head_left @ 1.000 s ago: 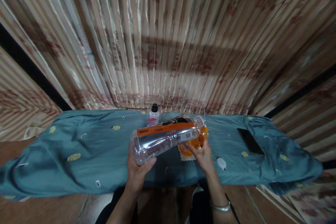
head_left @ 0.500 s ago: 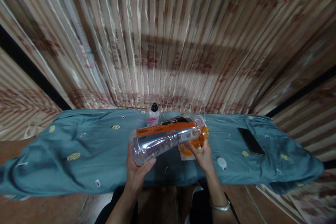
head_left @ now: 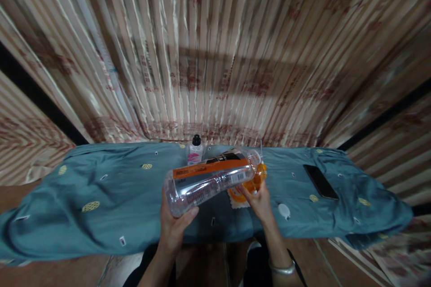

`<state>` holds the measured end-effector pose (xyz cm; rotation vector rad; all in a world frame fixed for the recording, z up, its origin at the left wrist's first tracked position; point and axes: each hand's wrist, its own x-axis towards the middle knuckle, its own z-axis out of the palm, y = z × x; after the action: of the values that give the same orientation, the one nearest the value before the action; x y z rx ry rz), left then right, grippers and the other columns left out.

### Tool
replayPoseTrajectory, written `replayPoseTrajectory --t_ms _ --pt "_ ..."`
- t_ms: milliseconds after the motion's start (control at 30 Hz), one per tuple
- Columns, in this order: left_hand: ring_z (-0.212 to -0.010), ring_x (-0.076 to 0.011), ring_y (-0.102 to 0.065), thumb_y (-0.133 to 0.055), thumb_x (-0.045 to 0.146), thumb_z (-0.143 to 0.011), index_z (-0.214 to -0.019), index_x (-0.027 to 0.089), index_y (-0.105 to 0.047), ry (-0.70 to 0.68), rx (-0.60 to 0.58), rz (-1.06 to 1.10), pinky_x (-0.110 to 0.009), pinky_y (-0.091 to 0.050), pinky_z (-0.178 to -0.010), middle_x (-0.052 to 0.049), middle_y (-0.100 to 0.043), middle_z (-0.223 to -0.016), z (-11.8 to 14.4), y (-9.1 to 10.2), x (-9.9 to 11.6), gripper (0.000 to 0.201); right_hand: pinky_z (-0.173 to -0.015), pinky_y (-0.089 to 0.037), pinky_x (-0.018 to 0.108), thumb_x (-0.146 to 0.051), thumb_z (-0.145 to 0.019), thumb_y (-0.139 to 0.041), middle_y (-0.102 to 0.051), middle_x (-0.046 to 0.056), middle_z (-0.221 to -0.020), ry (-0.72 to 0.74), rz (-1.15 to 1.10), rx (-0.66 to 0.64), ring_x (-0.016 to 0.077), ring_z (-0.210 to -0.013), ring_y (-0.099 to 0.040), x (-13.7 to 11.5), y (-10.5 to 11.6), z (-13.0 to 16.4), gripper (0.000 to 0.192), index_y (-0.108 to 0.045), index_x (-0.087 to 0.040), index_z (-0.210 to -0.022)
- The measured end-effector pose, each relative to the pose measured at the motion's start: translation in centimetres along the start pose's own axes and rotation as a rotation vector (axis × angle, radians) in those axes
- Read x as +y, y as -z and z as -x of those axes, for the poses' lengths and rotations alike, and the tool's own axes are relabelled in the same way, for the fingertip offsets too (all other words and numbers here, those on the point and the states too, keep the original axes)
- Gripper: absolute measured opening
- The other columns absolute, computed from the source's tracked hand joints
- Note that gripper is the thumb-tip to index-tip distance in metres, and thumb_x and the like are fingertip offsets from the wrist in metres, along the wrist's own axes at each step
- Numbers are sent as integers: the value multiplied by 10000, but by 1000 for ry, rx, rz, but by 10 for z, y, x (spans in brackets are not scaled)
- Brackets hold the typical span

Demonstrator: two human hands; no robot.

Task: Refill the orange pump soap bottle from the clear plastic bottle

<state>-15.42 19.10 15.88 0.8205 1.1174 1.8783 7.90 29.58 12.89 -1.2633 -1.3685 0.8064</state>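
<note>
My left hand point(head_left: 172, 226) is wrapped round the base end of a big clear plastic bottle point(head_left: 212, 180) with an orange, black and silver label. The bottle lies tilted, its open neck pointing right and slightly higher than the base. Below the neck, my right hand point(head_left: 261, 202) has its fingers closed on an orange see-through container point(head_left: 256, 180), partly hidden by the bottle. A thin clear stick or straw rises behind the neck. Beneath them lies a pale, wavy-edged mat point(head_left: 238, 204) with orange on it. Whether liquid is flowing, I cannot tell.
A small clear bottle point(head_left: 195, 151) with a black cap stands behind the big one. A round white cap point(head_left: 283, 210) and a black phone point(head_left: 320, 181) lie to the right on the green patterned cloth point(head_left: 114, 197). Pleated curtains point(head_left: 215, 54) hang behind.
The view has shifted slightly. My hands keep the same grips, and the big bottle has turned a little about its length, showing more of the label.
</note>
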Motion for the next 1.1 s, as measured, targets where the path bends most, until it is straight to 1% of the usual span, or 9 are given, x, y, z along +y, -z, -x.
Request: replayPoseTrajectory --t_ms 67,167,333,467,600,733,900,1000,1100 --pt "-1347 -334 -577 -881 326 -682 -1493 279 -477 -5 -2 4 -480 -437 -1154 -100 -622 -1430 1 -2 1 907 -914 -612 444 -556 -724 -816 -768 151 -1168 4 8 -2 323 -1047 -753 0 0 0 733 -571 -159 -1290" --pt "-1302 -320 -611 -876 347 -691 -1486 303 -480 -30 33 9 -469 -463 -1126 -87 -643 -1396 3 -7 5 889 -927 -608 439 -551 -734 -814 -765 141 -1186 32 20 -2 321 -1073 -746 -1 0 1 730 -581 -172 -1312" --pt "-1235 -326 -648 -875 399 -683 -1440 294 -528 -38 50 -6 -484 -487 -1096 -99 -665 -1350 5 -14 11 840 -952 -601 448 -541 -742 -808 -755 141 -1218 53 41 10 324 -1100 -738 0 0 0 755 -565 -181 -1361" --pt "-1245 -325 -641 -875 385 -681 -1460 279 -505 -32 59 -7 -479 -484 -1098 -104 -668 -1344 5 -15 13 869 -914 -617 437 -530 -759 -793 -775 125 -1167 63 41 6 314 -1068 -750 1 0 0 698 -586 -192 -1333" --pt "-1207 -307 -663 -857 379 -701 -1452 260 -512 -42 33 -16 -439 -512 -1064 -100 -680 -1313 5 -13 12 835 -898 -623 434 -533 -747 -794 -781 118 -1148 55 35 12 314 -1043 -758 1 0 0 689 -602 -194 -1315" --pt "-1262 -303 -634 -854 371 -707 -1463 281 -498 -56 43 -23 -430 -500 -1082 -94 -654 -1366 5 -13 11 840 -919 -612 438 -555 -732 -797 -773 124 -1178 38 59 26 317 -1058 -752 1 0 1 709 -604 -190 -1309" --pt "-1199 -286 -667 -867 378 -703 -1473 306 -492 -41 44 -2 -407 -521 -1048 -73 -688 -1317 5 -15 13 860 -915 -616 438 -543 -744 -798 -771 126 -1177 37 42 13 317 -1062 -753 0 1 1 705 -599 -190 -1320" --pt "-1168 -307 -679 -879 394 -682 -1453 269 -523 -41 44 -9 -428 -529 -1034 -89 -708 -1267 4 -14 13 859 -913 -619 446 -538 -725 -821 -776 129 -1162 41 29 22 318 -1048 -756 3 1 1 731 -600 -183 -1325" --pt "-1139 -305 -691 -882 392 -674 -1421 228 -548 -37 43 -21 -426 -534 -1022 -103 -715 -1249 3 -11 10 834 -923 -615 454 -531 -719 -835 -767 143 -1186 37 10 10 320 -1052 -754 7 1 1 767 -585 -173 -1349"
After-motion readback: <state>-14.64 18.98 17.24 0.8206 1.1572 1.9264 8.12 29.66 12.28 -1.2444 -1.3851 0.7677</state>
